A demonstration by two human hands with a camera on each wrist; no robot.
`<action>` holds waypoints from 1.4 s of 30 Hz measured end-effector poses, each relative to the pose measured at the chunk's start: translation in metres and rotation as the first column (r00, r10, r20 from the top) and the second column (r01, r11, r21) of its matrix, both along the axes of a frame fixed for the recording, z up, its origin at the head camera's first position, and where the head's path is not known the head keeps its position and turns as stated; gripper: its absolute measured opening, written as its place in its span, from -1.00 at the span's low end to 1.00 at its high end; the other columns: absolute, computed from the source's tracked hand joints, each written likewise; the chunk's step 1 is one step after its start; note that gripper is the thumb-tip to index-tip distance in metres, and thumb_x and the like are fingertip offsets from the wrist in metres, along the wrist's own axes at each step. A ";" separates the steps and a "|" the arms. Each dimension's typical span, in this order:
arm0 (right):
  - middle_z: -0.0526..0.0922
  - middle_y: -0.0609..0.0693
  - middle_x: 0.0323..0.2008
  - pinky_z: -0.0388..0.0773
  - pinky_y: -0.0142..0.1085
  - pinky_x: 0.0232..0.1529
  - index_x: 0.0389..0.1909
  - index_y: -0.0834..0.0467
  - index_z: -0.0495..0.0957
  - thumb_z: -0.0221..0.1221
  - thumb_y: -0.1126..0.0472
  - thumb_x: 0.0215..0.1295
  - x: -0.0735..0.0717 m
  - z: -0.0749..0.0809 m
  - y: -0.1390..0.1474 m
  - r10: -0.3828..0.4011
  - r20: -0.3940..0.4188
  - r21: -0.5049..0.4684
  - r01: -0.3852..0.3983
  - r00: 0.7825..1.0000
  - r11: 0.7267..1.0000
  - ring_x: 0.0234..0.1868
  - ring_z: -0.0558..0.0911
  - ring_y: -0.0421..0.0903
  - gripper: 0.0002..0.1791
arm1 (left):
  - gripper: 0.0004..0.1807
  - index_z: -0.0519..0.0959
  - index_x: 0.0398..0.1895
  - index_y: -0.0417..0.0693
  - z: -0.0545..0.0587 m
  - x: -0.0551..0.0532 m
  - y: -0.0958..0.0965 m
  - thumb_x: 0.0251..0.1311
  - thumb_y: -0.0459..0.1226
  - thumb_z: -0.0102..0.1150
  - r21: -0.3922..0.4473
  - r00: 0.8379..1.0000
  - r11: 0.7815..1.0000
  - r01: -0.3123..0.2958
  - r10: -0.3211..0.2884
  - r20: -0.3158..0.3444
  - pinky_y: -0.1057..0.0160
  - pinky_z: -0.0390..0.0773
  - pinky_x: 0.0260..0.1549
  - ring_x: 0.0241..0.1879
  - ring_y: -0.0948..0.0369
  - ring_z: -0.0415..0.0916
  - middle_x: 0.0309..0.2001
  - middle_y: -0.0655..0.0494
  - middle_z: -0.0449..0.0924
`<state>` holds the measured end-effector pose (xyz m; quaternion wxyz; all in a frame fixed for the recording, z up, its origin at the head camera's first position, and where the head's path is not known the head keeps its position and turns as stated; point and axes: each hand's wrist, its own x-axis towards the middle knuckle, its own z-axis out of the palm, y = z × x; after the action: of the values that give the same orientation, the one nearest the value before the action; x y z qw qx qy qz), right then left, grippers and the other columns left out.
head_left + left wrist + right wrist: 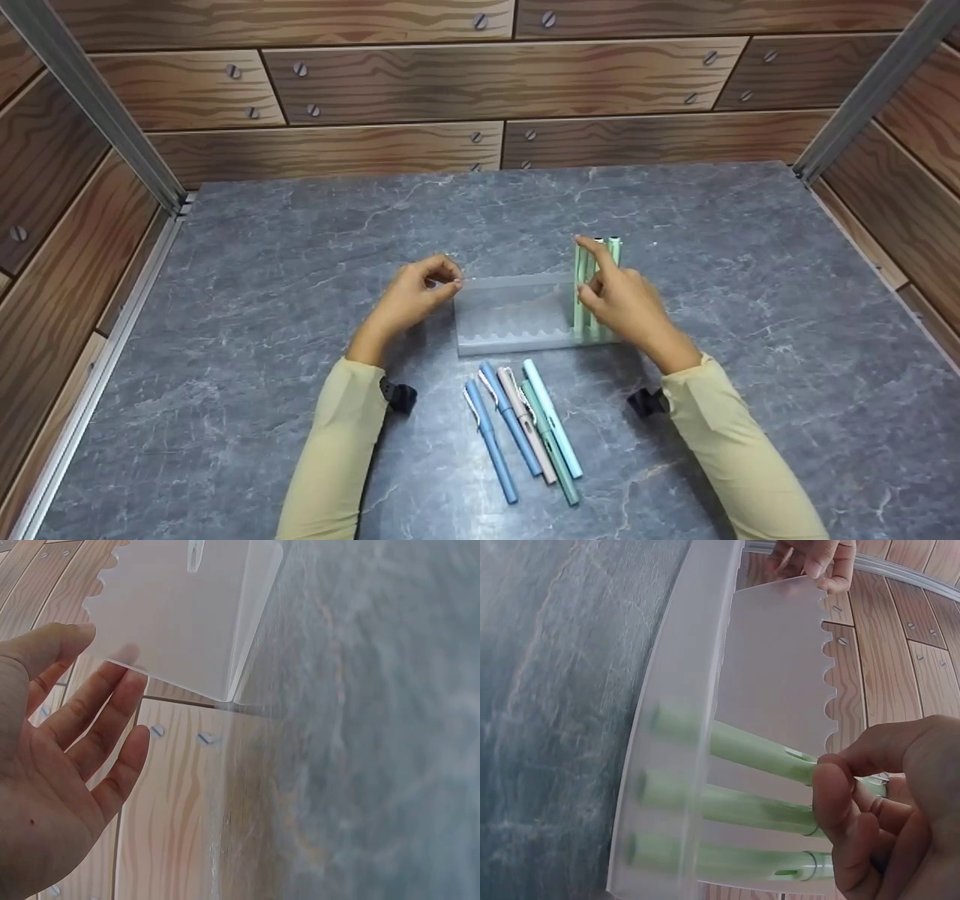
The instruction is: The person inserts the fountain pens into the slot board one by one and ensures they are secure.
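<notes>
A frosted clear plastic pen stand [517, 307] with a notched top edge stands upright at mid-table. My left hand [420, 289] pinches its upper left corner; in the left wrist view the thumb is at the front and fingertips [129, 658] show behind the sheet. Three light green pens lean in the slots at its right end. My right hand [634, 304] is at the innermost green pen [761, 752], with thumb and fingers closed at its upper part and the index finger reaching up to its top. The other green pens [757, 808] are partly covered by this hand.
Nearer me on the grey marbled table [300, 225] lie several loose pens: a blue pen [491, 442], another blue pen [517, 424], a taupe pen [534, 435], a dark green pen [555, 454] and a pale turquoise pen [553, 420]. Wood-patterned walls [390, 82] surround the table.
</notes>
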<state>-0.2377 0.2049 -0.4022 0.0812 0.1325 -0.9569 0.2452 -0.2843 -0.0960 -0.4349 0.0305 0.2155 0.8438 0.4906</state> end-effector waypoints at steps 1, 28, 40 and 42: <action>0.51 -0.07 -0.70 0.21 -0.35 -0.67 0.43 0.03 0.14 0.11 0.27 0.29 0.000 0.000 0.000 -0.003 0.002 0.010 0.003 1.000 1.000 -0.74 0.31 -0.23 -0.31 | -0.90 0.58 -0.24 -0.15 0.000 0.000 0.000 0.24 -0.30 0.17 -0.002 1.000 1.000 0.000 0.000 0.000 0.01 0.52 0.02 -0.04 0.03 0.61 -0.20 -0.06 0.69; 0.65 -0.04 -0.54 0.35 -0.33 -0.60 0.37 0.10 0.25 0.25 0.25 0.23 0.012 0.001 -0.002 0.019 -0.132 -0.032 -0.024 0.991 0.999 -0.67 0.41 -0.25 -0.31 | -0.90 0.58 -0.24 -0.13 0.000 0.002 -0.001 0.24 -0.30 0.17 0.007 1.000 1.000 0.000 0.001 -0.007 0.02 0.53 0.02 -0.05 0.05 0.61 -0.19 -0.03 0.69; 0.59 -0.15 -0.50 0.27 -0.41 -0.62 0.20 0.11 0.41 0.23 0.20 0.27 0.031 -0.005 -0.008 0.112 -0.085 0.046 -0.108 0.990 0.993 -0.68 0.29 -0.35 -0.52 | -0.89 0.58 -0.23 -0.14 0.001 0.001 -0.001 0.25 -0.28 0.17 -0.011 1.000 1.000 -0.002 0.002 -0.018 -0.03 0.50 0.04 -0.02 0.04 0.60 -0.18 -0.04 0.69; 0.58 -0.16 -0.49 0.27 -0.41 -0.62 0.18 0.10 0.42 0.23 0.20 0.27 0.033 -0.006 -0.008 0.122 -0.078 0.042 -0.119 0.990 0.992 -0.68 0.28 -0.37 -0.55 | -0.88 0.58 -0.23 -0.15 0.000 0.001 -0.001 0.24 -0.29 0.17 -0.007 1.000 1.000 -0.001 0.001 -0.020 -0.03 0.50 0.04 -0.04 0.03 0.60 -0.18 -0.05 0.69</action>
<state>-0.2052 0.1971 -0.4080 0.1022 0.2011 -0.9476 0.2262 -0.2835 -0.0967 -0.4345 0.0226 0.2197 0.8459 0.4854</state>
